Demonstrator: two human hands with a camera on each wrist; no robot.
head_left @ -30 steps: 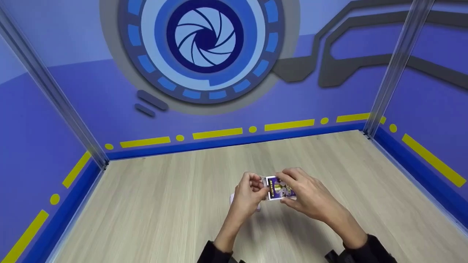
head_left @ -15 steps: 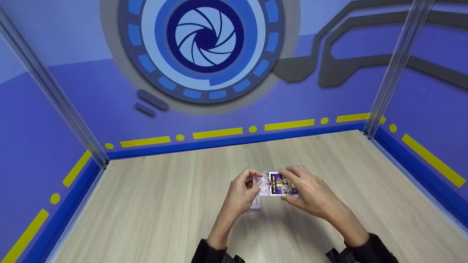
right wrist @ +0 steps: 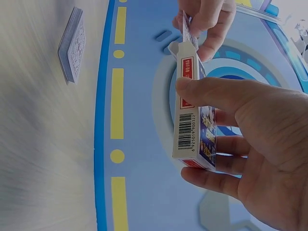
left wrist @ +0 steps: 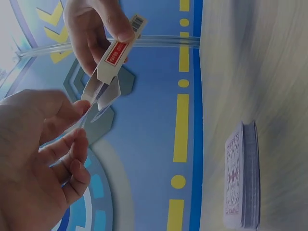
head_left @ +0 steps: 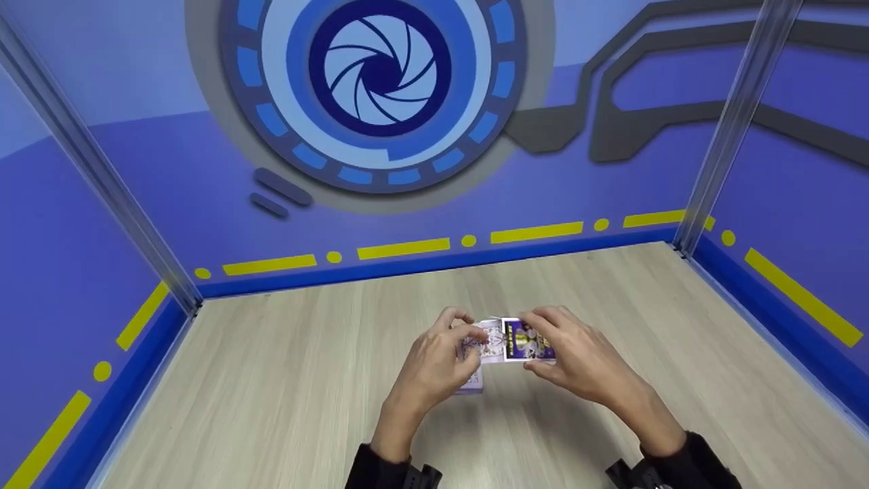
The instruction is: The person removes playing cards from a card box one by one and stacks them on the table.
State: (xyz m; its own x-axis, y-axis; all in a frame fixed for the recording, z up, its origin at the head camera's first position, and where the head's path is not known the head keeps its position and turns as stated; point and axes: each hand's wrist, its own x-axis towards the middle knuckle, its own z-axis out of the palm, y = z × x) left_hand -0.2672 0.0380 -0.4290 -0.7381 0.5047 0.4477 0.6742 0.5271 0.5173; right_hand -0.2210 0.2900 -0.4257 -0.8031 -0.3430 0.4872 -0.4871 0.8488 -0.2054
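My right hand (head_left: 577, 356) holds a small card box (right wrist: 186, 122) with a purple picture front, white edges and a barcode on its side. Its fingers and thumb grip the two long edges. The flaps (left wrist: 111, 94) at the box's left end stand open. A pink-and-white patterned playing card (head_left: 493, 343) sticks out of that end, pinched between the thumb and finger of my left hand (head_left: 429, 363). Whether more than one card is in the pinch, I cannot tell. Below the left hand, a deck of playing cards (left wrist: 234, 178) lies on the table, partly covered in the head view.
The light wooden table (head_left: 292, 394) is bounded by blue-purple printed panels (head_left: 584, 183) at the back and sides. Metal posts (head_left: 726, 136) stand at the back corners. Dark sleeves (head_left: 686, 465) with wrist-worn cameras cover the forearms.
My left hand has shifted left from the box, and the patterned card now shows between them. Its fingers have changed their hold. The right hand and box have moved slightly up and right.
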